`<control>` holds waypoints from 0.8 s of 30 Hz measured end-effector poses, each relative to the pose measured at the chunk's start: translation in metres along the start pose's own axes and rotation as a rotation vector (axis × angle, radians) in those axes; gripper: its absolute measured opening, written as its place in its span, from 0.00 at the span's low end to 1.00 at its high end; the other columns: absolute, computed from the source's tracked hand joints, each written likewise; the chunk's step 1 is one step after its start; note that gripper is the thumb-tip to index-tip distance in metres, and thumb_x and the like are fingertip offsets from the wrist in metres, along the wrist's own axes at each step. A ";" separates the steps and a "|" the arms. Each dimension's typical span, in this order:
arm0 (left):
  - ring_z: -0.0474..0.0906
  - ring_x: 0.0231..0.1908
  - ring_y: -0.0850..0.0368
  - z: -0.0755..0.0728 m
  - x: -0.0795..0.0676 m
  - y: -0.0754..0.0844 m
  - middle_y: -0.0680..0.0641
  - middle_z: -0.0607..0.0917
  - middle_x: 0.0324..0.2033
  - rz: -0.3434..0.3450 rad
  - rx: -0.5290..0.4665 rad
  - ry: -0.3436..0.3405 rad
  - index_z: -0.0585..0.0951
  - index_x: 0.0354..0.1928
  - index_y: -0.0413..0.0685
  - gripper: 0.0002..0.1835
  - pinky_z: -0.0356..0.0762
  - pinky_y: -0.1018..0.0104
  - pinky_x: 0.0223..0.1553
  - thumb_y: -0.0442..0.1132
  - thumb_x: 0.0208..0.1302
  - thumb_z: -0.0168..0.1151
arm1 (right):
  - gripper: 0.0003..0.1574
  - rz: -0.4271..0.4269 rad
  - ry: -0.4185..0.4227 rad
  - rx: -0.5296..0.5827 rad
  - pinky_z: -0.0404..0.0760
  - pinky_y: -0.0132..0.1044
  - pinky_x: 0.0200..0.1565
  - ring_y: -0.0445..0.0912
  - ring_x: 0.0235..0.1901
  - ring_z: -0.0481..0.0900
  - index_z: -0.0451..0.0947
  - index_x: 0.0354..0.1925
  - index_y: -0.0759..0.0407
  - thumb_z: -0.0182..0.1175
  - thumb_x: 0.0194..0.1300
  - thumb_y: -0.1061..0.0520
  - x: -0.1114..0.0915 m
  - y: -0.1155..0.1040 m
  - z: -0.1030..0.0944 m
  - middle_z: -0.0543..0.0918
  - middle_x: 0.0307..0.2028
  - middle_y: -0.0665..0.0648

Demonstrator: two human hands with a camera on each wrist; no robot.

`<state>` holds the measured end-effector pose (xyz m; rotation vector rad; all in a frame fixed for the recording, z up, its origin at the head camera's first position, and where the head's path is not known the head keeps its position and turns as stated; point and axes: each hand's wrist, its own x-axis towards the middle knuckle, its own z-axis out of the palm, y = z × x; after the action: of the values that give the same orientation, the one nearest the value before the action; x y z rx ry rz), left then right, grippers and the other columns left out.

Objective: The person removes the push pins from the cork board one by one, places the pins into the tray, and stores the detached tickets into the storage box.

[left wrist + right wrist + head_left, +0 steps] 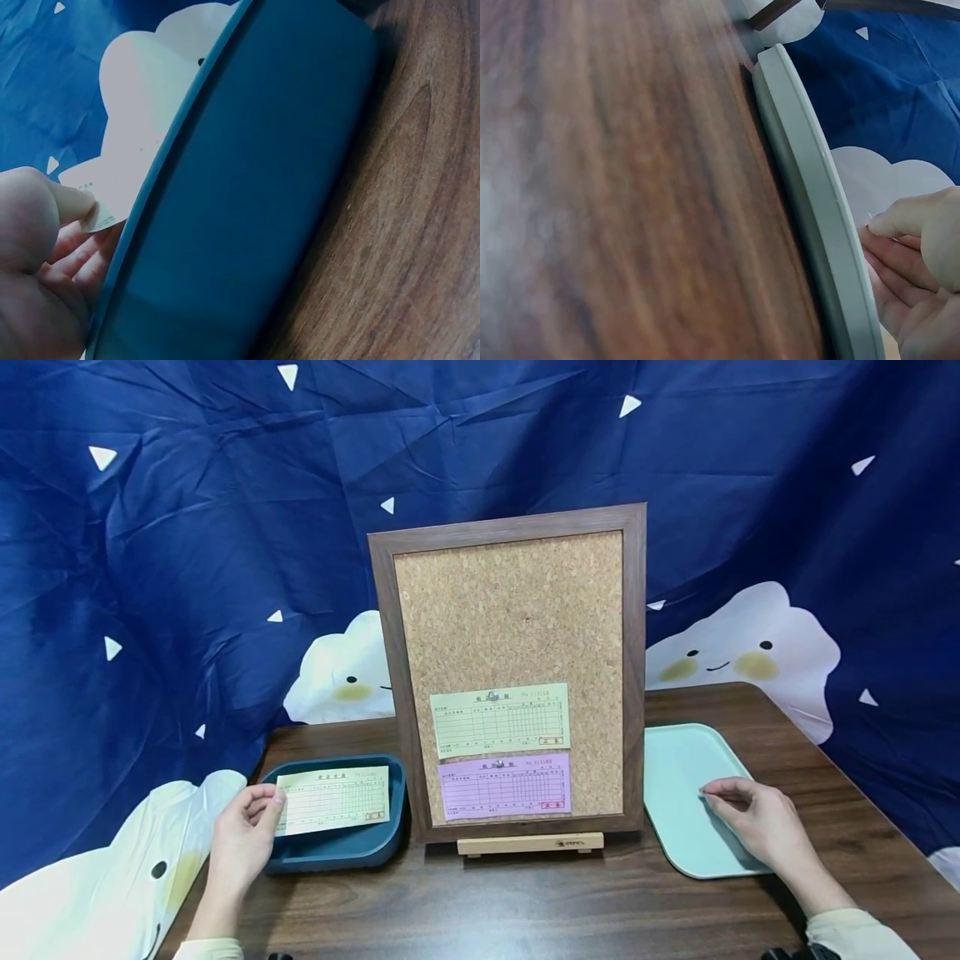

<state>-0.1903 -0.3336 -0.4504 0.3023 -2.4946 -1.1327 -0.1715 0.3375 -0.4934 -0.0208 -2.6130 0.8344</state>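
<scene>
My left hand [243, 835] pinches the left edge of a pale yellow-green receipt slip [337, 797], thumb in front. The slip is held over a dark blue bin [337, 860]; in the left wrist view the bin's wall [240, 180] hides part of it. Above a mint-green tray [690, 843], my right hand [761, 822] has thumb and forefinger together on a pushpin [869, 216], only its thin tip showing. Between the hands stands a framed corkboard [517, 610], with a green receipt slip [498, 722] pinned above a purple one [506, 789].
A small wooden stand [531, 843] supports the corkboard on the brown wood-grain table [525, 910]. Behind it hangs a dark blue curtain [225, 527] with clouds and white triangles. The bin sits left of the board, the tray right.
</scene>
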 end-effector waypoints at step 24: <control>0.71 0.42 0.90 0.003 0.001 -0.002 0.34 0.90 0.53 0.094 0.034 -0.070 0.82 0.59 0.35 0.13 0.69 0.95 0.45 0.35 0.80 0.62 | 0.07 0.043 -0.090 -0.006 0.70 0.22 0.36 0.16 0.37 0.70 0.91 0.44 0.59 0.71 0.71 0.57 0.000 0.003 -0.005 0.94 0.42 0.63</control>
<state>-0.1921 -0.3334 -0.4537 0.1552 -2.5627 -1.0815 -0.1699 0.3426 -0.4918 -0.0428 -2.7082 0.8610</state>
